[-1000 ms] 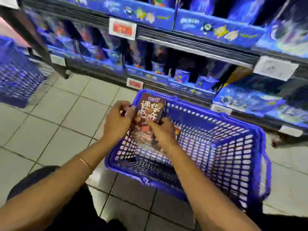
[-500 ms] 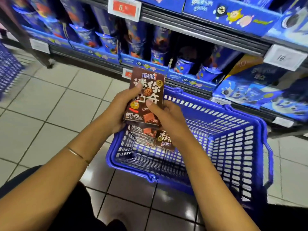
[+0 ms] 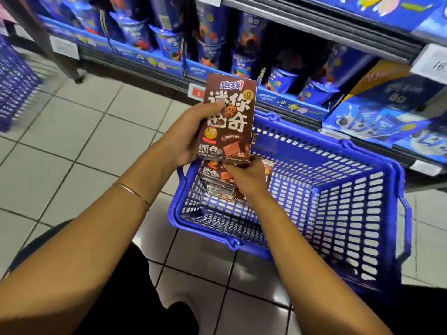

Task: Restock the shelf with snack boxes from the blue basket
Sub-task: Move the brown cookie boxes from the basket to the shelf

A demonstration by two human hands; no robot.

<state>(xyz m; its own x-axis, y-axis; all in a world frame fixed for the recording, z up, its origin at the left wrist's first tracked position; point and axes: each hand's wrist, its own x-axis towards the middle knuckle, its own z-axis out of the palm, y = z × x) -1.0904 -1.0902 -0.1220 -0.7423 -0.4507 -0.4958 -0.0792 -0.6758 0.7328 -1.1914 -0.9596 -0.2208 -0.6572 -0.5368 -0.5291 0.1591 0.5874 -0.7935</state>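
The left grip [image 3: 188, 137] is clamping a brown snack box [image 3: 227, 117] from its left side. The thumb is lying across the printed front, and the box is standing upright over the left end of the blue basket [image 3: 338, 153]. Right beneath it, the right grip [image 3: 245, 176] is curling its fingers round a stack of matching boxes [image 3: 216, 182], with its knuckles touching the bottom edge of the upright box. That stack is sitting tilted inside the basket's left end; whether it is resting on the mesh bottom or being lifted, I cannot tell. A thin bracelet [image 3: 131, 191] is riding on the left wrist.

Moving outward, the basket is standing on the tiled floor [image 3: 84, 141] just in front of the shelf [image 3: 326, 27]. Blue snack cups [image 3: 278, 78] are lining up in rows along the lower level, and flat blue packs [image 3: 377, 117] are lying off to the right. A red price tag [image 3: 197, 93] is peeking out beside the held box's left edge. At the far left edge, a second basket [image 3: 14, 81] is showing up only as a blur.
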